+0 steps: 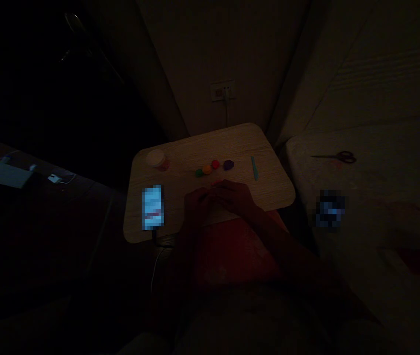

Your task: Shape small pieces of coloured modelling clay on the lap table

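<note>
Clay-like lumps (207, 169) sat on the table (276, 192), likely for reach; toward its near edge, left hand (196, 203) and right hand (236, 195) curled, whether gripping I couldn't tell.

Dim surroundings: a lit screen, a wall socket and scissors.
A phone-like device (153, 207), its blurred screen glowing, lies at the left of the desk (274, 185), a dark cable (154, 237) at its near end; on the far wall (195, 49), a white socket (217, 92) has a cord (227, 112) hanging from it; dark-handled scissors (343, 157) lie on the pale surface (365, 187) at right, farther than a pixelated object (330, 211).
</note>
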`<state>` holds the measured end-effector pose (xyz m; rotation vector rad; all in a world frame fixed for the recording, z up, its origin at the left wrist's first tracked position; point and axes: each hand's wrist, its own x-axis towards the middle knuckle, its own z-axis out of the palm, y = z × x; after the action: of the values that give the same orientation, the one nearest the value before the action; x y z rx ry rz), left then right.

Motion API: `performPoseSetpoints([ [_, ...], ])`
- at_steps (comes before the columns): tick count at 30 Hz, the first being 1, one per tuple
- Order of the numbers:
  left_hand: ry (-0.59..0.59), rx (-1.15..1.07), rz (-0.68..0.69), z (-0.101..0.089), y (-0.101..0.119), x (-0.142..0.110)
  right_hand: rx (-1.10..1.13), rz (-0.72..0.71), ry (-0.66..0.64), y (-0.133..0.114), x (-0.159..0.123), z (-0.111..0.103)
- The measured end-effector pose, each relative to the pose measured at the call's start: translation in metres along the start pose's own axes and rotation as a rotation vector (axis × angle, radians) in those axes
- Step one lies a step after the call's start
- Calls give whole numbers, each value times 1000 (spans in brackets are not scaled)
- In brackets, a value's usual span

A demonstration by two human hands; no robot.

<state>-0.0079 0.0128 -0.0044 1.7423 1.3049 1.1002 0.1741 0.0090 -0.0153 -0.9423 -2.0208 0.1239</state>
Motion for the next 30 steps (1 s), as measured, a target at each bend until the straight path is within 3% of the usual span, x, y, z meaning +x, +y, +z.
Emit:
performPoseSetpoints([
  [13, -34, -7, 68, 0, 5, -3, 18, 82, 10, -2, 2, -4],
  [24, 12, 2, 34, -1, 4, -2, 117, 178, 54, -2, 3, -7],
  [30, 14, 3, 29, -1, 9, -2, 58, 183, 60, -2, 4, -8],
])
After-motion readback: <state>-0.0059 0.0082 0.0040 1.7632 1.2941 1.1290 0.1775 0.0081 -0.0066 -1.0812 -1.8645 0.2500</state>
